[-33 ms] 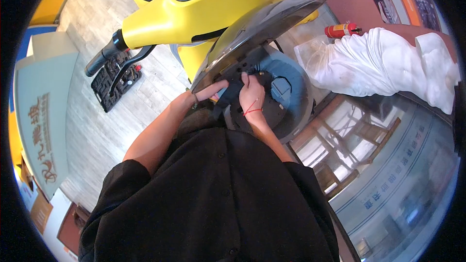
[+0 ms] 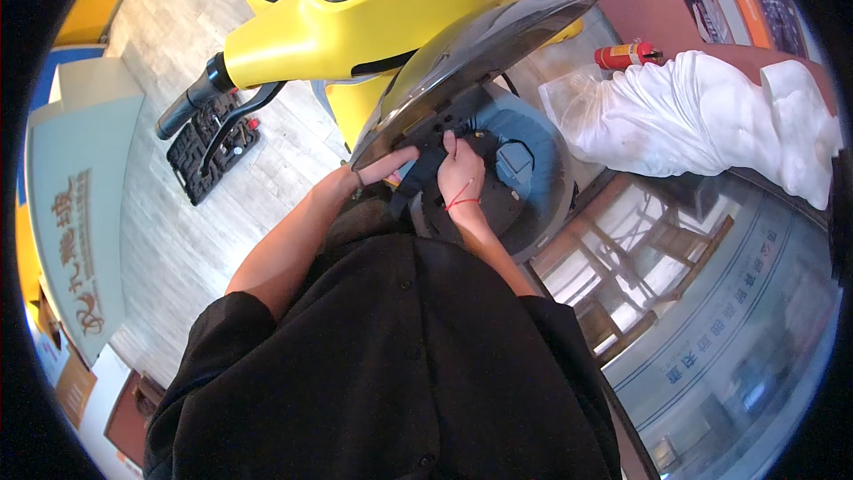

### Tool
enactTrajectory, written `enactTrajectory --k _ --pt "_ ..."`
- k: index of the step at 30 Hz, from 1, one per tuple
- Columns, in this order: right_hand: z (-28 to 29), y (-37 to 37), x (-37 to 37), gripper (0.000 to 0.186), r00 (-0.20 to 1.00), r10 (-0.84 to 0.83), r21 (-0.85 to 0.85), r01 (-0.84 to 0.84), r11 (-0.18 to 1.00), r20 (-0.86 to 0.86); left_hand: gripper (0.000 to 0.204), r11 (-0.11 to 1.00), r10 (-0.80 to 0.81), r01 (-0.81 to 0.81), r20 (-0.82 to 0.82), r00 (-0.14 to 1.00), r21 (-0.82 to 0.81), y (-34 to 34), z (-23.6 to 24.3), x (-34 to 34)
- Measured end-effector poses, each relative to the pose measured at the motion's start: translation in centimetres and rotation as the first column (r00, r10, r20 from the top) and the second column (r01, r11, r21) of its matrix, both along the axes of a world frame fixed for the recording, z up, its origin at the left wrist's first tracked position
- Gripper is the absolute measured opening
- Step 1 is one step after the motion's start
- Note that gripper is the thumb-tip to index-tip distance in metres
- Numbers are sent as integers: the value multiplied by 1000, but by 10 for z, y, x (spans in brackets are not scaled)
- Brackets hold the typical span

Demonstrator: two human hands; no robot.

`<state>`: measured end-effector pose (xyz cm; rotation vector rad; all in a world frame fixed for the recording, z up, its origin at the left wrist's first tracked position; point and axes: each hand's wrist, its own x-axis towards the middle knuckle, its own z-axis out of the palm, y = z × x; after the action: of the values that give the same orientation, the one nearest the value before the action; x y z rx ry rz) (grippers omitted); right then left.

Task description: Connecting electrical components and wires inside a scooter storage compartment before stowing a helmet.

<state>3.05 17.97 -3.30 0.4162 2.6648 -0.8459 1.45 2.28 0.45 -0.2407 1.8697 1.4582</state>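
Both my hands work at the front of a yellow scooter (image 2: 302,36), below its dark tinted windshield (image 2: 444,67). My right hand (image 2: 461,180), with a red string on the wrist, is closed with its thumb on top, at dark parts in an open round black housing (image 2: 489,213). Whatever it pinches is too dark to name. My left hand (image 2: 388,165) lies at the housing's left side, near the windshield's lower edge. Its thumb points right and its other fingers are mostly hidden around a dark part. A blue-grey box (image 2: 514,164) with a black cable sits right of my right hand.
A black handlebar grip (image 2: 182,105) and brake lever (image 2: 244,111) stick out left. Beneath them an open black tool case (image 2: 213,147) lies on the floor. At the right are a red fire extinguisher (image 2: 627,55), a white cloth-covered object (image 2: 684,116) and a glass-topped surface (image 2: 711,320).
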Motion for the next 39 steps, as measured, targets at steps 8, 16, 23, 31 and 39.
enactTrajectory --k 8,16,23,31,39 --pt "-8 -2 -4 37 939 -124 -207 58 977 -320 51 999 -36 33 135 990 27 -6 -20 -8" --pt "6 -7 -9 31 997 -28 0 28 1000 -73 33 999 33 -33 72 997 9 0 -10 -6" --pt "0 0 -14 34 999 33 76 -32 997 -10 22 999 40 -39 61 997 -13 -2 -12 -6" --pt "-3 -1 -7 37 943 -56 -137 11 990 -328 23 998 63 -63 48 997 -9 1 -8 -7" --pt "4 -2 -14 36 997 8 25 -6 1000 -76 56 999 -31 30 52 998 20 -8 -18 -8"
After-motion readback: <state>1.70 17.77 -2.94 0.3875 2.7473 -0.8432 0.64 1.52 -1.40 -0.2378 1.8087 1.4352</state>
